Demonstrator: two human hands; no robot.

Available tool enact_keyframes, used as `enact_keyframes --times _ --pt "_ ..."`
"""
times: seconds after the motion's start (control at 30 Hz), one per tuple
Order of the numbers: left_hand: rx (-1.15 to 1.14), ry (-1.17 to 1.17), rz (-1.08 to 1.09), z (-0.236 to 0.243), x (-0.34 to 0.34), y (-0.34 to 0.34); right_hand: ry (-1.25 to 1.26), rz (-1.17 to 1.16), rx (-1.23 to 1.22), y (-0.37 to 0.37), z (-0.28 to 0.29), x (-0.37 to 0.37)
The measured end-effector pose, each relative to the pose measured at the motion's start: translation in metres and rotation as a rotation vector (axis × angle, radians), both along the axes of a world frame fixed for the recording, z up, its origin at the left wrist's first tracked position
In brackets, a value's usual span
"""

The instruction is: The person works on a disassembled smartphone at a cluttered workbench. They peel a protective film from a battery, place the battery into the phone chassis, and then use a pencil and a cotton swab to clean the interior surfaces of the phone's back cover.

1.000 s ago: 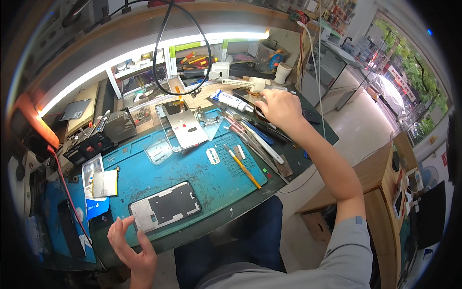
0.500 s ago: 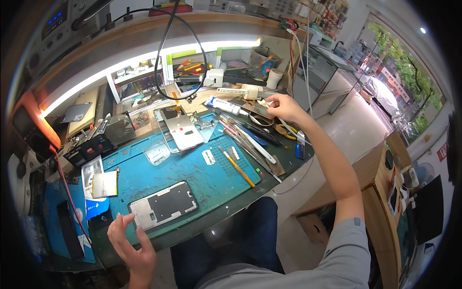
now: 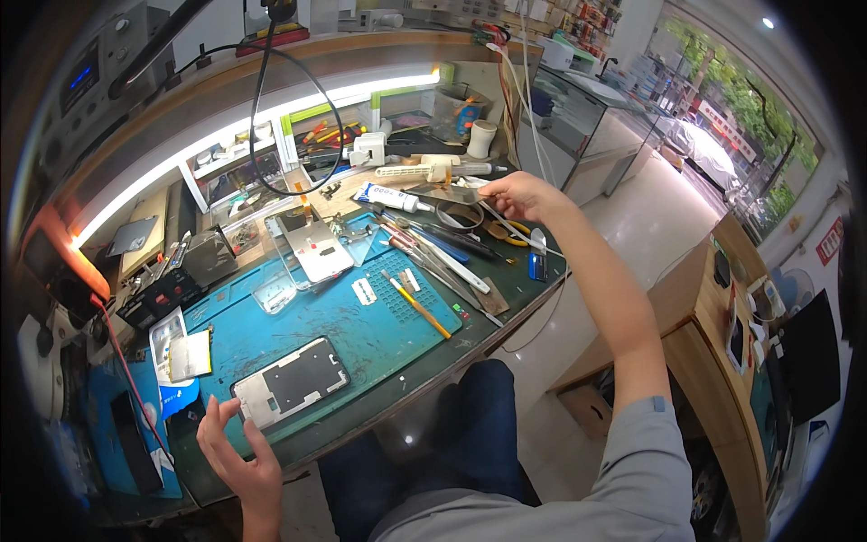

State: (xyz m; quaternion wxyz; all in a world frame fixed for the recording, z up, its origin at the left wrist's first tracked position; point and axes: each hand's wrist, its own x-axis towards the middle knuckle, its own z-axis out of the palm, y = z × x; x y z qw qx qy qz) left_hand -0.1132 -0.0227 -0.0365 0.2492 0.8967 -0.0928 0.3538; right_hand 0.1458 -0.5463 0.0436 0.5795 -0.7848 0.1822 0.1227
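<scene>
My left hand [image 3: 242, 461] hovers at the near left corner of a phone frame [image 3: 291, 383], fingers curved and apart, holding nothing. The frame lies flat on the blue work mat, silvery at its left end with a black middle. Farther off, my right arm reaches over a cluster of tools, and the thumb and fingers of my right hand [image 3: 526, 197] are pinched together. A thin, dark flat plate [image 3: 452, 193] meets these fingertips; whether they grip it cannot be made out. Close by lie a white glue tube [image 3: 390, 197] and yellow-handled pliers [image 3: 517, 237].
An opened phone part [image 3: 316, 248] rests at the mat's far side beside a clear plastic tray [image 3: 274, 294]. A yellow-handled knife [image 3: 424, 310] and several tweezers lie at the right. A black cable [image 3: 339, 126] hangs in a loop above. A flat battery [image 3: 191, 355] sits left.
The whole view has shifted, moving the bench leftward in the picture. My right hand stays by the dark plate, fingers still pinched. My left hand keeps its pose beside the phone frame.
</scene>
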Motion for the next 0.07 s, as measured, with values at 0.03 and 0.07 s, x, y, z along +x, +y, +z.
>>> enact_keyframes --times 0.03,0.07 --pt "-0.024 0.017 0.000 -0.0003 -0.0006 -0.0003 0.037 -0.045 0.179 -0.0061 0.0020 -0.0043" --pt "-0.048 0.034 0.001 -0.0009 -0.0015 -0.0004 0.035 -0.049 0.179 -0.0092 0.0024 -0.0062"
